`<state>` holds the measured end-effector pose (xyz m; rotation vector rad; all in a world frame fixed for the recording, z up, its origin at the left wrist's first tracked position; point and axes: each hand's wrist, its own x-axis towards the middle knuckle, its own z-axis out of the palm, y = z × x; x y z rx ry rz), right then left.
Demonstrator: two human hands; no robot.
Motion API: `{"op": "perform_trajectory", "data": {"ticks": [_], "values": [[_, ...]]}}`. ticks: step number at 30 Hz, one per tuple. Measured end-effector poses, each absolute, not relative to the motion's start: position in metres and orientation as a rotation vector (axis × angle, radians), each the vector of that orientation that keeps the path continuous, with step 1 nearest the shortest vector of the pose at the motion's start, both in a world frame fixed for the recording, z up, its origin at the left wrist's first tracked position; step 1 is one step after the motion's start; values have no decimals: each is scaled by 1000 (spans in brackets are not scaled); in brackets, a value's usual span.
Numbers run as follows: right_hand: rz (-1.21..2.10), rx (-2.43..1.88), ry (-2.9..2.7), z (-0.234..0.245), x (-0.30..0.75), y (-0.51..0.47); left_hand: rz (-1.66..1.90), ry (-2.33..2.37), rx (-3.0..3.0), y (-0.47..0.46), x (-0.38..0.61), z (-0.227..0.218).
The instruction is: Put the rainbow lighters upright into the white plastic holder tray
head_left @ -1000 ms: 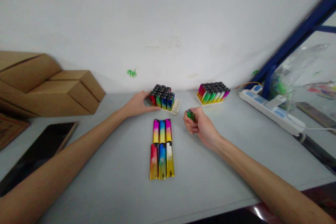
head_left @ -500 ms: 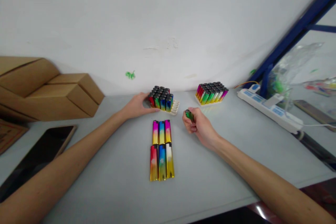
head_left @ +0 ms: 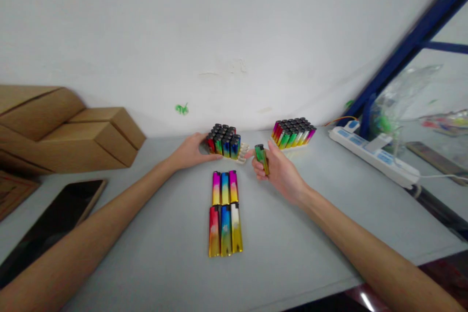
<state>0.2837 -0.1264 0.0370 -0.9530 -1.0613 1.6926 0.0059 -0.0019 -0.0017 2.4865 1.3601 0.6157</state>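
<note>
My right hand [head_left: 281, 170] grips one green-and-gold disposable lighter [head_left: 262, 160], fingers curled round its body, its black top up and its base leaning slightly to the right. I hold it above the tabletop [head_left: 175, 263], just off the right edge of a white slotted tray [head_left: 243, 155]. My index finger points out past the lighter towards that edge; I cannot tell whether its tip touches.

My left hand [head_left: 188, 152] clasps the tray's left end, thumb along the near edge, the other fingertips hidden behind the packed lighters [head_left: 224, 141]. These stand upright with black tops up, red, green and blue along the near side, and white slots show at the tray's right edge.

Between my forearms, nearer the tabletop's near edge, lie six lighters in two rows of three: magenta, blue and magenta in the far row [head_left: 225, 187], red, blue and silvery white in the near row [head_left: 225, 230], each fading to yellow or gold.

A second block of upright lighters [head_left: 292, 133] stands near the tabletop's far edge, right of the tray. Cardboard boxes [head_left: 84, 141] and a phone [head_left: 54, 222] sit to my left, a white power strip [head_left: 373, 156] to my right.
</note>
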Motion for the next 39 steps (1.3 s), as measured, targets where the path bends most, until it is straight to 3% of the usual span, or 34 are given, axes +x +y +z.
{"op": "perform_trajectory", "data": {"ticks": [8, 18, 26, 39], "values": [[1376, -923, -1274, 54, 295, -82, 632, 1356, 2454, -3, 7, 3], [698, -1139, -1550, 15, 283, -25, 619, 1390, 2415, -5, 7, 4], [580, -1141, -1753, 1, 285, -28, 566, 1422, 2368, -6, 9, 8], [620, -1055, -2028, 24, 287, -23, 580, 1404, 2346, -7, 9, 9]]}}
